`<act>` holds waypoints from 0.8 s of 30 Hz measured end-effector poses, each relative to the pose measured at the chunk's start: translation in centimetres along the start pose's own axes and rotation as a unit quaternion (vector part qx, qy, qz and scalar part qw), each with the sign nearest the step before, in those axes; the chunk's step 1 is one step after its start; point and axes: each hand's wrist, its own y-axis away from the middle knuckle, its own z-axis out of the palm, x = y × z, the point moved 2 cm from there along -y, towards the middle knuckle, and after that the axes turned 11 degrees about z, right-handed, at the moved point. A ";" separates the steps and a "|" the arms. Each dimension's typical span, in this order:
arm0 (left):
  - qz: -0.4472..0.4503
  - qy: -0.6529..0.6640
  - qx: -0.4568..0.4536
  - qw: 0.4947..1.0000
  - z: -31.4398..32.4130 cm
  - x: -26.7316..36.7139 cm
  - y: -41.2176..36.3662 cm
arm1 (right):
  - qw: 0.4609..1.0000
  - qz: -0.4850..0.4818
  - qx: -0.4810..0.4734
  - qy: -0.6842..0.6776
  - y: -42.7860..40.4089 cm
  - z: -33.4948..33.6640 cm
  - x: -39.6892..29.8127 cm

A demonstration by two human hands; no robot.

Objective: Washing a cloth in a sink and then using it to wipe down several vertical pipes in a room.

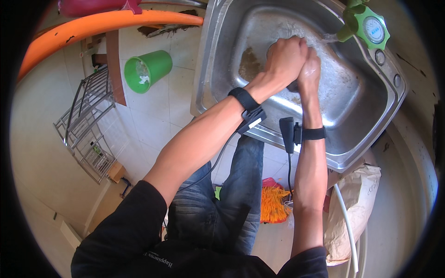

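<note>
My left hand (286,59) and my right hand (310,67) press together with curled fingers over the basin of a stainless steel sink (342,92). Below them shows a dark patch (293,86); whether it is a held cloth or the drain is not clear. My fingertips are hidden, so I cannot tell what lies inside the grip. Just to the right of my hands, clear water (327,38) runs from a green tap (347,29) with a round handle. Brown residue (250,60) stains the basin on the left.
A green plastic bin (156,67) holding white scraps lies left of the sink. An orange curved pipe or rail (104,21) crosses the upper left. At lower right, a paper sack (354,212) stands beside a white hose (346,222). A metal rack (88,107) is farther left.
</note>
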 end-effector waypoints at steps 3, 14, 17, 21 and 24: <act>-0.054 0.023 -0.022 0.998 0.4 -2.1 2.5 | 0.995 0.046 0.000 0.089 2.3 0.8 0.7; -0.140 0.068 -0.075 0.985 1.9 -5.0 7.0 | 0.994 0.078 0.003 0.072 7.7 0.8 2.5; -0.168 0.087 -0.048 0.981 2.5 -7.9 6.6 | 0.997 0.055 0.018 0.051 7.8 0.6 1.8; -0.251 0.212 0.001 0.944 1.5 -9.2 5.7 | 0.999 0.021 0.012 -0.049 5.7 0.3 2.7; -0.256 0.278 -0.002 0.926 0.7 -7.5 5.0 | 0.989 0.022 0.033 -0.144 3.9 -0.3 2.6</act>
